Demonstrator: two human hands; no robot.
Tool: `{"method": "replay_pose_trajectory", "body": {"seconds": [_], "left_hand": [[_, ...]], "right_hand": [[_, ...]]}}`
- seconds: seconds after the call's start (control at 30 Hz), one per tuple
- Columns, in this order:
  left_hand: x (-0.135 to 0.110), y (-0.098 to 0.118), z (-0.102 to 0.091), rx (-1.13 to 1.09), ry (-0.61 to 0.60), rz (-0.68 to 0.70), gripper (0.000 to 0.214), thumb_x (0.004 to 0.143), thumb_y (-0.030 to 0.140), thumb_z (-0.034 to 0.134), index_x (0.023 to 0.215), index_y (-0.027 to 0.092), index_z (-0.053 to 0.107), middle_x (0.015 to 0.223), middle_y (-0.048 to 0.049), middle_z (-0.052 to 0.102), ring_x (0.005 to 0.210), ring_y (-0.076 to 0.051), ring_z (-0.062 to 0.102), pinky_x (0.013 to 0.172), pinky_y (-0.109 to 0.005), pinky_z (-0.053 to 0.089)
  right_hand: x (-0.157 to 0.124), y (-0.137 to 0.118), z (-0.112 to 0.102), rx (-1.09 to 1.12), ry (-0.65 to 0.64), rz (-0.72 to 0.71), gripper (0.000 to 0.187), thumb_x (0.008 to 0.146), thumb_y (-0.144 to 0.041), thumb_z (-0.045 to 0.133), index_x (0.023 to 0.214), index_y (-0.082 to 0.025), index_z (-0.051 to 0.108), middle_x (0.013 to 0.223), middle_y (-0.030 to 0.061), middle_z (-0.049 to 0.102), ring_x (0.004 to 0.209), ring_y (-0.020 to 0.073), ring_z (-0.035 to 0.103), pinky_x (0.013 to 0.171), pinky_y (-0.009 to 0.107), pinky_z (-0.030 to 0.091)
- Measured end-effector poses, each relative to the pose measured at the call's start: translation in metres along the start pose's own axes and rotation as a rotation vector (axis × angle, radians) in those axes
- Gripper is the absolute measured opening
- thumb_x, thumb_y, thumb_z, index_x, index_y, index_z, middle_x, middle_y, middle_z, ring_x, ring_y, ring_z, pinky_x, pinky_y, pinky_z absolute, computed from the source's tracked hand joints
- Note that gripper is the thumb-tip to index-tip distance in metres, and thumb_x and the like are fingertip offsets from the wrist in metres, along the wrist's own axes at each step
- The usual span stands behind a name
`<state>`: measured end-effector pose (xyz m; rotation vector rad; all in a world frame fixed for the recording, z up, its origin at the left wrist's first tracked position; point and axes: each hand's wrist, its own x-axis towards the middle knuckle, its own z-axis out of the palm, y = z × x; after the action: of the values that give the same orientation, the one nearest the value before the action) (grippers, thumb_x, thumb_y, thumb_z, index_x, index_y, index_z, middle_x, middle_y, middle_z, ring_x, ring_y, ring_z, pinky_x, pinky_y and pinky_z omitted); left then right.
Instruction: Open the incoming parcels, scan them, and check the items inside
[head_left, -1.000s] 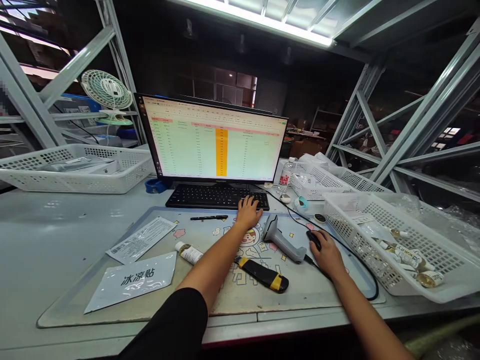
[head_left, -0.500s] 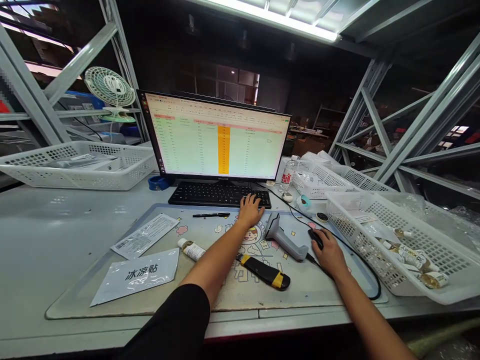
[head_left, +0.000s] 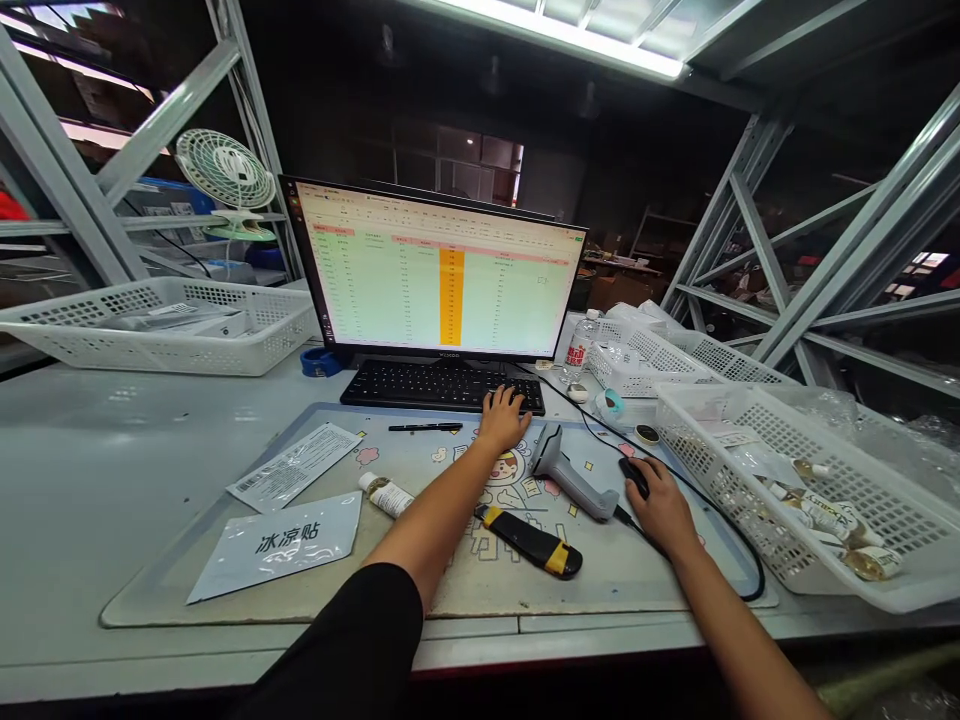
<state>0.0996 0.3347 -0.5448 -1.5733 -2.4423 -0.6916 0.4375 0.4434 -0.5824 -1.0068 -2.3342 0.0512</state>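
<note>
My left hand (head_left: 502, 418) rests with fingers spread on the right end of the black keyboard (head_left: 427, 384), below a monitor (head_left: 435, 270) showing a spreadsheet with an orange column. My right hand (head_left: 660, 503) lies curled over a black mouse (head_left: 634, 476) on the printed desk mat (head_left: 615, 560). Between my hands lies a grey barcode scanner (head_left: 570, 473). A black and yellow utility knife (head_left: 531, 541) lies on the mat near my left forearm.
On the mat's left lie a white pouch (head_left: 281, 545), a printed sachet (head_left: 294, 465), a small tube (head_left: 385, 494) and a pen (head_left: 424, 427). White baskets stand at left (head_left: 150, 350) and right (head_left: 795, 520), the right one holding small bottles. A fan (head_left: 225, 175) sits behind.
The view has drifted slightly, so everything sits a little further right in the frame. Both hands stay on the keyboard and the mouse.
</note>
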Motion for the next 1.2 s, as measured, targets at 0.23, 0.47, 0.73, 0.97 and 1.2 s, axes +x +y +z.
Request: {"method": "replay_pose_trajectory", "body": {"seconds": [0.23,0.47,0.73,0.97,1.2], "left_hand": [[-0.001,0.001,-0.002,0.006,0.004,-0.002,0.053,0.106,0.044,0.045,0.151,0.017,0.058,0.167,-0.0134,0.044,0.160,-0.034,0.029,0.131,-0.057,0.021],[-0.002,0.004,-0.002,0.027,0.070,-0.097,0.058,0.105,0.043,0.044,0.148,0.008,0.057,0.160,-0.0210,0.050,0.157,-0.039,0.032,0.131,-0.058,0.018],[-0.003,0.007,-0.005,0.050,0.096,-0.113,0.051,0.103,0.040,0.049,0.144,0.012,0.062,0.160,-0.0204,0.050,0.155,-0.040,0.034,0.128,-0.058,0.025],[-0.005,0.012,-0.006,0.051,0.023,-0.098,0.051,0.105,0.043,0.050,0.144,0.013,0.064,0.164,-0.0175,0.047,0.158,-0.039,0.029,0.130,-0.056,0.021],[-0.030,0.021,-0.061,-0.066,-0.031,-0.007,0.051,0.102,0.049,0.065,0.141,0.018,0.063,0.155,-0.0151,0.054,0.144,-0.034,0.049,0.123,-0.060,0.034]], "right_hand": [[0.000,-0.001,-0.001,0.006,0.007,-0.019,0.048,0.100,-0.042,0.045,0.136,-0.018,0.067,0.142,0.0158,0.060,0.125,0.0339,0.062,0.105,0.050,0.055],[-0.001,-0.006,-0.006,0.016,0.031,-0.034,0.045,0.100,-0.040,0.047,0.133,-0.019,0.067,0.140,0.0157,0.061,0.122,0.0335,0.062,0.105,0.051,0.055],[-0.001,0.001,-0.004,-0.009,0.016,-0.021,0.049,0.099,-0.045,0.045,0.134,-0.019,0.068,0.142,0.0164,0.061,0.125,0.0331,0.062,0.106,0.049,0.054],[0.001,0.021,0.002,-0.034,0.042,-0.034,0.061,0.096,-0.059,0.047,0.135,-0.019,0.070,0.141,0.0183,0.062,0.126,0.0390,0.063,0.106,0.054,0.053],[0.003,0.023,0.000,-0.055,0.017,-0.040,0.061,0.095,-0.061,0.047,0.135,-0.021,0.069,0.141,0.0169,0.063,0.124,0.0388,0.064,0.099,0.054,0.056]]}}
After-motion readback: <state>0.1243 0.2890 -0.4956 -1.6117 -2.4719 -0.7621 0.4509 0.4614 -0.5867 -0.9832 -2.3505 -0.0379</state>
